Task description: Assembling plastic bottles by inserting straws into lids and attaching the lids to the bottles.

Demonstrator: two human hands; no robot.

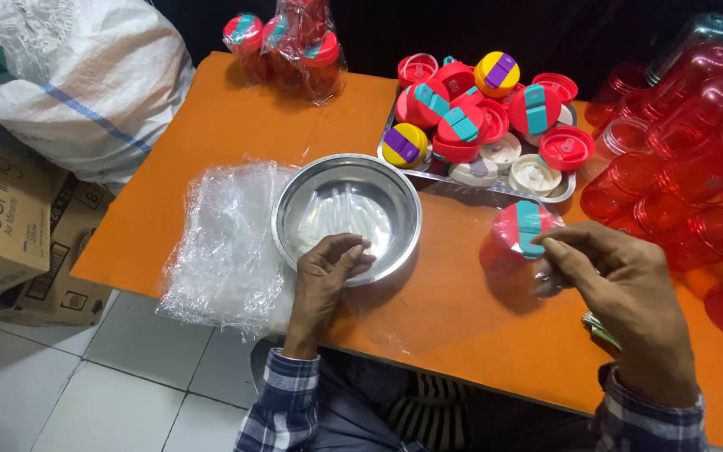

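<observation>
Left hand [325, 266] in steel bowl [294, 197], right hand [625, 285] gripping red lid [515, 232]

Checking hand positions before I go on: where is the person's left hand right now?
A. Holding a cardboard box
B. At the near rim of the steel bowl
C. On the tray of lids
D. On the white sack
B: the left hand rests with its fingertips curled over the near rim of the steel bowl, far from the tray of lids.
</observation>
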